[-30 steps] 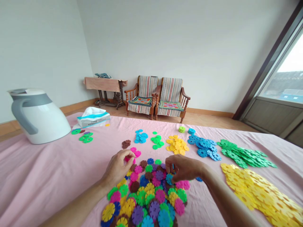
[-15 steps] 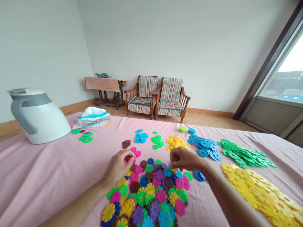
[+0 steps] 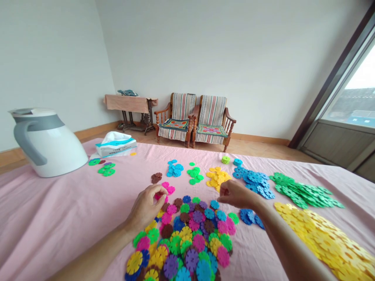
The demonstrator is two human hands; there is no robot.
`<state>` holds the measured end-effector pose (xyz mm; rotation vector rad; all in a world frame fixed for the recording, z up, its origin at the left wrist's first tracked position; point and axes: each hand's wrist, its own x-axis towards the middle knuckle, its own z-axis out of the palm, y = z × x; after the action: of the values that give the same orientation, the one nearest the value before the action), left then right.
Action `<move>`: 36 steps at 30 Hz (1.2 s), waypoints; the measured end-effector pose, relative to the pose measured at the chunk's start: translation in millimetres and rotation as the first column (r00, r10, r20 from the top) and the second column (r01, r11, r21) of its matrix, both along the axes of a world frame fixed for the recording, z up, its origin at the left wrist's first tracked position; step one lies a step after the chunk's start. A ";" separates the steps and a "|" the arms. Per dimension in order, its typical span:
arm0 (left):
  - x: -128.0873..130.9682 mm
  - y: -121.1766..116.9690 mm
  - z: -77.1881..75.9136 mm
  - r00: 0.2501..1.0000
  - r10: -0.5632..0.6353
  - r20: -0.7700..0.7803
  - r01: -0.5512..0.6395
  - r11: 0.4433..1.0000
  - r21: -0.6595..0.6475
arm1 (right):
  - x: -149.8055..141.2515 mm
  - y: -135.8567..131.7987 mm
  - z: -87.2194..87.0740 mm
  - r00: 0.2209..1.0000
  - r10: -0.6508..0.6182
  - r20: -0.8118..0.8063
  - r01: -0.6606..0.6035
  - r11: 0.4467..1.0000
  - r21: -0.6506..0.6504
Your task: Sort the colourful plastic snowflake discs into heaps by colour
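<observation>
My left hand point(image 3: 145, 207) is curled at the far edge of a mixed heap of plastic snowflake discs point(image 3: 187, 238) on a pink sheet point(image 3: 73, 210). Its fingertips touch pink discs point(image 3: 165, 191), and whatever lies inside the fingers is hidden. My right hand point(image 3: 238, 195) hangs above the heap's far right side, fingers closed, with nothing showing in them. Just below it and to the right lies a small group of blue discs point(image 3: 249, 217).
Sorted discs lie around: a large yellow pile point(image 3: 319, 238), green point(image 3: 304, 193), blue point(image 3: 253, 181), and smaller groups farther back. A white jug point(image 3: 48, 144) and a tissue pack point(image 3: 115, 144) stand at the far left. Wooden armchairs point(image 3: 190, 119) stand beyond the sheet.
My right hand has lifted from the heap and moved right. The small blue group beside the heap has grown. My left hand has stayed in place.
</observation>
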<state>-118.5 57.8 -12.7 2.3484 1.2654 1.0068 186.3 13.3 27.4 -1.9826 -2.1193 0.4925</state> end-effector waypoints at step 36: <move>-0.6 -0.6 -0.2 1.000 -0.001 0.006 0.001 1.000 0.010 | -5.6 6.2 -0.4 0.992 -0.073 -0.103 0.094 0.974 0.206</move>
<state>-119.1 57.1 -12.9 2.3511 1.2601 1.0219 180.7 19.5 27.0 -1.8817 -1.9343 0.3251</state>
